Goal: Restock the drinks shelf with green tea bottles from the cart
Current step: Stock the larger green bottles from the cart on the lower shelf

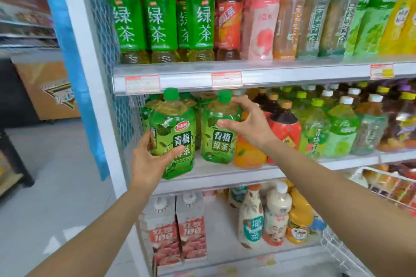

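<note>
left bottle (172, 122): we see squat green tea, green cap and label, upright at the near edge of the middle shelf (213, 174), far left.
right bottle (216, 149): same kind, upright, just beside it.
cart (382, 172): white wire, lower right.

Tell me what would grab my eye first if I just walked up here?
Two bare hands come first: the left hand grips the left green tea bottle and the right hand holds the right green tea bottle, both at the left end of the middle shelf. Above them, tall green bottles line the left of the top shelf.
</note>
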A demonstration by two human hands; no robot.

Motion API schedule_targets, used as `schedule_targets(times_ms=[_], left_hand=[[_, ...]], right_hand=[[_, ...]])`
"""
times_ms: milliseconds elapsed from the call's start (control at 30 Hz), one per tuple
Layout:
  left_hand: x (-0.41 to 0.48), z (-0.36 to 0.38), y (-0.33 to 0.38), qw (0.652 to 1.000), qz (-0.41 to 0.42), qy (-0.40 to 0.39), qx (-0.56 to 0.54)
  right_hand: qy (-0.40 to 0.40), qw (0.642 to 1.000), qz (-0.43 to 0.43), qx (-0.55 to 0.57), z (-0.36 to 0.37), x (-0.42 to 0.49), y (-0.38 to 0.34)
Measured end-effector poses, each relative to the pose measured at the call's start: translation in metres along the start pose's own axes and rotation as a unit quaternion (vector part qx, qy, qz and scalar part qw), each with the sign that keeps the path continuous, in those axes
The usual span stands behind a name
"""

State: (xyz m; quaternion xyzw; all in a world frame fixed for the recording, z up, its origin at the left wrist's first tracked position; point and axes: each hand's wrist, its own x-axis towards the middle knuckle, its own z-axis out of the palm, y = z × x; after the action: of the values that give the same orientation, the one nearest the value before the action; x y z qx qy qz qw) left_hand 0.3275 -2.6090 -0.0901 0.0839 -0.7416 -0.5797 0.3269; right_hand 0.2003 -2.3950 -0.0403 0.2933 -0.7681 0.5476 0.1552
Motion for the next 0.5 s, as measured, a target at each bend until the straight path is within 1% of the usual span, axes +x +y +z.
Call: schedule_targets(times_ms=[167, 233, 367, 500], left_hand=[[0.012, -0.005, -0.013, 1.0, 0.004, 0.0, 0.029], [0.016, -0.006, -0.019, 1.0, 0.002, 0.0, 0.031], [0.023, -0.005, -0.03, 0.999, 0.001, 0.005, 0.046], [0.035, -0.005, -0.041, 0.999, -0.018, 0.01, 0.043]], right_hand=[[-0.018, 0.998, 0.015, -0.056, 0.035, 0.027, 0.019], [-0.021, 0.997, 0.028, -0.072, 0.041, 0.036, 0.025], [-0.072, 0.993, 0.043, -0.084, 0.053, 0.046, 0.032], [-0.076, 0.984, 0.062, -0.146, 0.052, 0.066, 0.04]])
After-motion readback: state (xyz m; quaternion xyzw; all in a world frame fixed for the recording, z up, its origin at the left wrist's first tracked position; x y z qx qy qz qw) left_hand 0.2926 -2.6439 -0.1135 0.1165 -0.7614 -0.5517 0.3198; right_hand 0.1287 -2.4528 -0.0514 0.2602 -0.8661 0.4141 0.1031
